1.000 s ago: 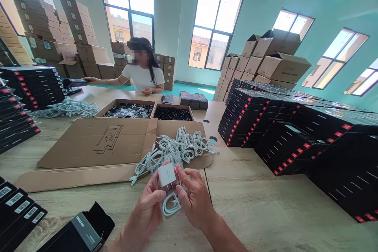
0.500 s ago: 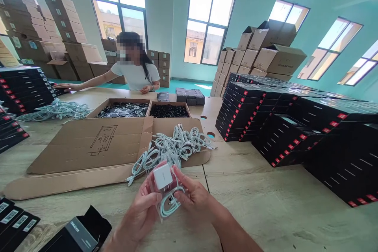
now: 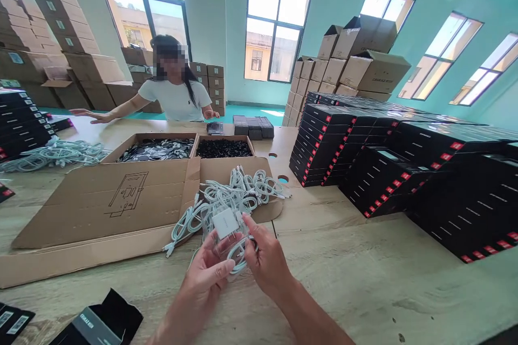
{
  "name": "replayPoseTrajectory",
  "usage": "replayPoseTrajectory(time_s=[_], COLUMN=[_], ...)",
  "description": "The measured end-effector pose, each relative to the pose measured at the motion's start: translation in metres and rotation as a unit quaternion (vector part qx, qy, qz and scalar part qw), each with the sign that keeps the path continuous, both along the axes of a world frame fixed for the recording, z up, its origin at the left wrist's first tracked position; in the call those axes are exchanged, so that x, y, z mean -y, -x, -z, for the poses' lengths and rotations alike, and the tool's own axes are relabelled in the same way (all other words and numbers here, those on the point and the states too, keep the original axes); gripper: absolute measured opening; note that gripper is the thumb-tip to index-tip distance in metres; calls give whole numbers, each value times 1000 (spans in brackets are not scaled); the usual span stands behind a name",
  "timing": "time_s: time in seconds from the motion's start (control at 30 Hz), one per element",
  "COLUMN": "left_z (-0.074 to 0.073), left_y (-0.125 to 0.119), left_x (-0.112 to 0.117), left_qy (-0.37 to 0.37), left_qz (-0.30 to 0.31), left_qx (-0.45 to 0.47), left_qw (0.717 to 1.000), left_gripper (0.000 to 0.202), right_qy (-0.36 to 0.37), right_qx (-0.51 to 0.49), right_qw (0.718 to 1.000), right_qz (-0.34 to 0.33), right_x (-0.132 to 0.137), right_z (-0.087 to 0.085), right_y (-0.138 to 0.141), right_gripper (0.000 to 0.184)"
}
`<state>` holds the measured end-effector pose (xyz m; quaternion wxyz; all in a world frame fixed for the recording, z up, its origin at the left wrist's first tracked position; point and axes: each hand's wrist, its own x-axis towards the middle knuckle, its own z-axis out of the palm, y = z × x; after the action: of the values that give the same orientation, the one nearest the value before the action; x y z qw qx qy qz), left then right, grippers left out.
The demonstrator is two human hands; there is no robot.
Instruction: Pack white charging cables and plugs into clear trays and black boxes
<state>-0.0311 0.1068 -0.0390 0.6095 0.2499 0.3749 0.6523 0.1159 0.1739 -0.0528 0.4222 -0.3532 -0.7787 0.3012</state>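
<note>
My left hand (image 3: 207,272) is closed around the lower side of a white charger plug (image 3: 225,223), which seems to sit with a clear plastic wrapping. The charger's two metal prongs point toward me. A coiled white cable (image 3: 238,263) lies just below the charger, pinched by the thumb and fingers of my right hand (image 3: 267,261). Directly beyond both hands is a heap of white cables (image 3: 238,188) on a flattened cardboard sheet (image 3: 101,199).
Black boxes (image 3: 311,145) with red labels are stacked on the right. Two cardboard trays (image 3: 198,146) of small parts stand ahead. An open black box (image 3: 95,323) lies at lower left. Across the table (image 3: 364,280) is a person (image 3: 174,97), one arm stretched sideways.
My view has shifted slightly to the right. The charger has tilted a little, and both hands still hold it and the cable. The person opposite has drawn their outstretched hand back from the boxes.
</note>
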Motion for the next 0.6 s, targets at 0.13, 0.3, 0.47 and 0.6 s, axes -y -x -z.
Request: replayPoseTrajectory(time_s=[0.13, 0.3, 0.47, 0.6], left_z=[-2, -4, -3, -1], left_y=[-1, -3, -1, 2], left_x=[-1, 0, -5, -8], left_qy=[12, 16, 18, 37], left_qz=[-45, -73, -58, -70], left_qx=[-61, -100, -137, -133], left_qw=[997, 992, 989, 988], left_gripper=[106, 99, 82, 81], right_qy=[188, 287, 258, 230], right_qx=[-78, -131, -86, -55], right_qw=[977, 941, 959, 970], right_qz=[-62, -120, -83, -59], right_x=[-4, -11, -10, -8], right_z=[1, 6, 5, 1], right_y=[-2, -3, 2, 4], right_gripper=[80, 81, 69, 66])
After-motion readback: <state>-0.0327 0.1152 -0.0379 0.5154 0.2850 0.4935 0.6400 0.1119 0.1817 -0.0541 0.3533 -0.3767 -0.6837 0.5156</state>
